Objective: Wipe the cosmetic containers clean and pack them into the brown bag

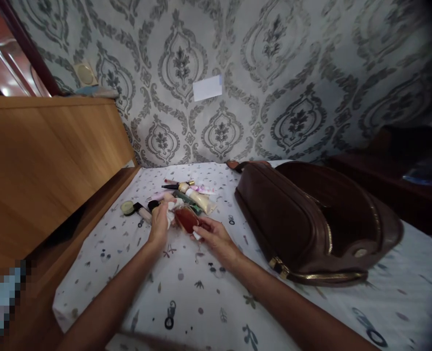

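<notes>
No Legible Lettering in View

No text, brand, number or sign can be read. The white paper rectangle (207,89) on the wallpaper (182,61) shows no legible writing. Any lettering on the amber bottle (186,219), the cream-coloured tube (198,200) or the round green-topped jar (127,208) is too small or blurred to make out. The round metal stud (360,253) on the brown bag (274,209) bears no readable mark.
</notes>
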`<state>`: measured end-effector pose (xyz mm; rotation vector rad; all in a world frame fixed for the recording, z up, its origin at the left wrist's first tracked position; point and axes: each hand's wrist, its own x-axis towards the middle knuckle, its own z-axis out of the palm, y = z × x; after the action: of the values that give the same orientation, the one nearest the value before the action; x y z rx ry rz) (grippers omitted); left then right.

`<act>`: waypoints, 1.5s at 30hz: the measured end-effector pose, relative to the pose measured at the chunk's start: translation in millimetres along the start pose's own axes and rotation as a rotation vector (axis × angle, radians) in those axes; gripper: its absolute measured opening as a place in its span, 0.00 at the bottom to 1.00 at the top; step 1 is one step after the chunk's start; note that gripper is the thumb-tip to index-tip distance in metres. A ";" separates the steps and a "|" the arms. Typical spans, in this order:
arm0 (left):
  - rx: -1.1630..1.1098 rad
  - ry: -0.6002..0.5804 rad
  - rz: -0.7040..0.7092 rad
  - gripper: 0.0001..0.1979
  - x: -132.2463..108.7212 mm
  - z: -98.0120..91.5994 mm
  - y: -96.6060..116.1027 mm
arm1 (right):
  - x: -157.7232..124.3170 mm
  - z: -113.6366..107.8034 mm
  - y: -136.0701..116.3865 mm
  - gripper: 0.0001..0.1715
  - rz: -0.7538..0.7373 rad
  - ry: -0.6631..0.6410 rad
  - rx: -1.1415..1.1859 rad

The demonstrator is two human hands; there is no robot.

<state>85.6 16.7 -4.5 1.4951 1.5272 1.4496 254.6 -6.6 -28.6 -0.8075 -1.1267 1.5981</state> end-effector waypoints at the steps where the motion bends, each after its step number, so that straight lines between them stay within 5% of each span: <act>1: 0.007 0.035 0.018 0.22 0.8 -4.2 2.0 | 0.1 0.0 0.3 0.27 0.008 0.007 0.000; 5: 0.076 0.093 0.232 0.16 -9.4 -9.9 14.5 | -0.6 0.5 2.3 0.23 -0.034 0.028 -0.103; 9: 0.443 -0.253 0.829 0.16 -32.6 3.7 19.7 | 0.6 -2.0 5.8 0.13 -0.142 0.020 -0.312; 12: 0.686 -0.371 0.999 0.20 -39.0 13.2 16.5 | 3.4 -5.7 8.8 0.10 -0.165 0.028 -0.428; 24: 0.607 -0.145 0.651 0.21 2.2 -9.3 -16.5 | 2.2 -4.8 13.1 0.19 -0.049 0.018 -0.397; 35: 0.507 0.031 0.535 0.16 17.5 -15.6 -28.2 | 0.5 -1.7 11.0 0.18 -0.175 -0.050 -0.239; 40: 0.442 0.057 0.567 0.17 5.7 -12.3 -11.2 | -3.8 1.8 8.9 0.15 -0.208 -0.038 -0.258; 45: 0.409 -0.113 0.684 0.11 -32.5 7.0 12.4 | -9.3 3.7 1.7 0.20 -0.156 -0.034 -0.314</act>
<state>103.6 -13.9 -4.3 2.4770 1.3561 1.4013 253.5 -16.7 -29.1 -0.8730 -1.4525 1.3275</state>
